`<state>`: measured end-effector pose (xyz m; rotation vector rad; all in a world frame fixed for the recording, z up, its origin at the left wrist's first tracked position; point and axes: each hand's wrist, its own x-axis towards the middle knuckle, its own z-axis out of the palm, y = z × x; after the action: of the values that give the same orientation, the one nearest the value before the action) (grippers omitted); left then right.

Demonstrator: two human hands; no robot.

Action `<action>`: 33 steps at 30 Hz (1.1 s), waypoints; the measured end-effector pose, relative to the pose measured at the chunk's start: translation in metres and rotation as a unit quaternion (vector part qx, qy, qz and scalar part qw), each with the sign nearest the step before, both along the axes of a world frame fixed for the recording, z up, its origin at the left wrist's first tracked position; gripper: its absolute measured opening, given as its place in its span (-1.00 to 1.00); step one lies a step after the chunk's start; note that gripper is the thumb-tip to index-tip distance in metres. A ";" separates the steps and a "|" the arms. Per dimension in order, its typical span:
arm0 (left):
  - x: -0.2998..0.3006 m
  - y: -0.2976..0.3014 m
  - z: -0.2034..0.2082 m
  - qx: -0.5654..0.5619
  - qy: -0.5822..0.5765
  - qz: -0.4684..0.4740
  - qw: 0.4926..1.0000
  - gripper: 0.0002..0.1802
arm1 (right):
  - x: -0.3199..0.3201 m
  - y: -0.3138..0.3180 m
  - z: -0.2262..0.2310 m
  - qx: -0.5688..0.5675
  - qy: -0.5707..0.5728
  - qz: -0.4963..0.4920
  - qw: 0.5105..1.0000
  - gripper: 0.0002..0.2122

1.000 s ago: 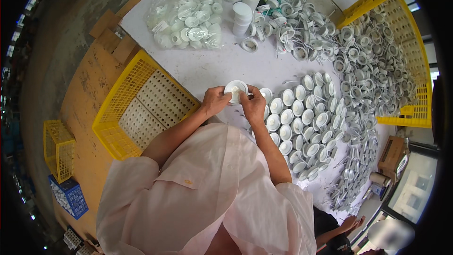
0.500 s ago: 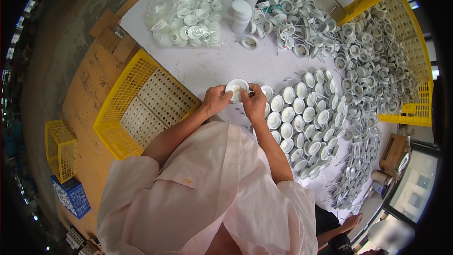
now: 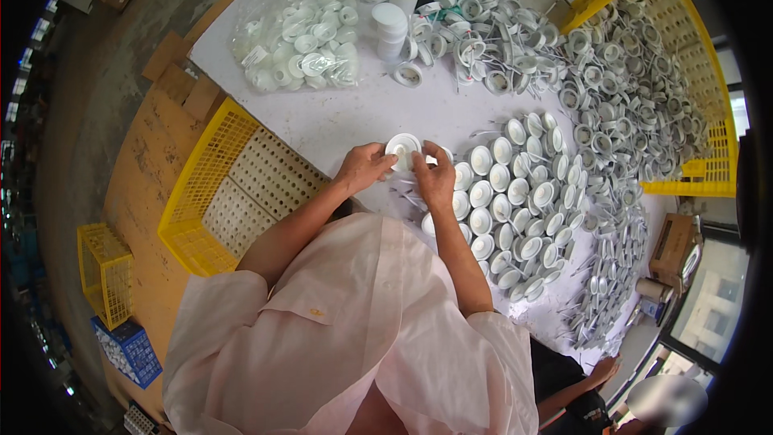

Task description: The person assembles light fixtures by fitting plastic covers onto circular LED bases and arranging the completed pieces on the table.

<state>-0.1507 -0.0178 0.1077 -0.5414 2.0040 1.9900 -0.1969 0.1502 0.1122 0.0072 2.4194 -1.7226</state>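
Observation:
Between my two hands, above the white table, is a round white downlight (image 3: 403, 145) with its face turned up. A pale raised piece shows in its middle. My left hand (image 3: 366, 167) pinches the left side of the rim, thumb at the front. My right hand (image 3: 435, 177) holds the right side, its thumb on the face near the centre. Just right of my right hand, many similar white downlights (image 3: 501, 177) stand close together in tilted rows, with thin leads among them. Part of another white disc shows behind my right fingers.
A clear bag of white cups (image 3: 310, 42) lies at the back left beside a stack of white discs (image 3: 390, 26). Grey ring housings (image 3: 515, 56) heap toward a yellow crate (image 3: 717, 89) at right. Another yellow crate (image 3: 187, 221) stands left. A co-worker's hand (image 3: 602, 370) shows lower right.
Small dots showed inside the downlight before; now a pale raised piece covers its middle. My right fingers have lifted and spread a little. The view has shifted slightly.

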 end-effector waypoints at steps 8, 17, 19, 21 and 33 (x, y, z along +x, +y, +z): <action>-0.068 0.010 0.004 -0.114 -0.016 -0.079 0.990 -0.70 | -0.019 0.088 0.007 -0.076 0.013 -0.154 0.985 -0.69; -0.161 0.063 -0.035 -0.330 0.017 -0.275 0.903 -0.66 | 0.003 0.148 0.004 -0.022 0.013 -0.219 0.975 -0.71; -0.172 0.073 -0.042 -0.401 0.047 -0.305 0.863 -0.67 | 0.007 0.156 0.005 -0.026 0.014 -0.229 0.973 -0.73; -0.178 0.081 -0.045 -0.409 0.043 -0.329 0.850 -0.66 | 0.009 0.165 0.000 -0.031 0.009 -0.245 0.969 -0.73; -0.182 0.096 -0.055 -0.428 0.032 -0.363 0.827 -0.67 | -0.029 0.174 -0.012 -0.016 0.013 -0.248 0.969 -0.74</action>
<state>-0.3331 0.0783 0.0528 0.1670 2.5414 0.6221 -0.2260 0.3244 0.1007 0.6402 2.5581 -1.9555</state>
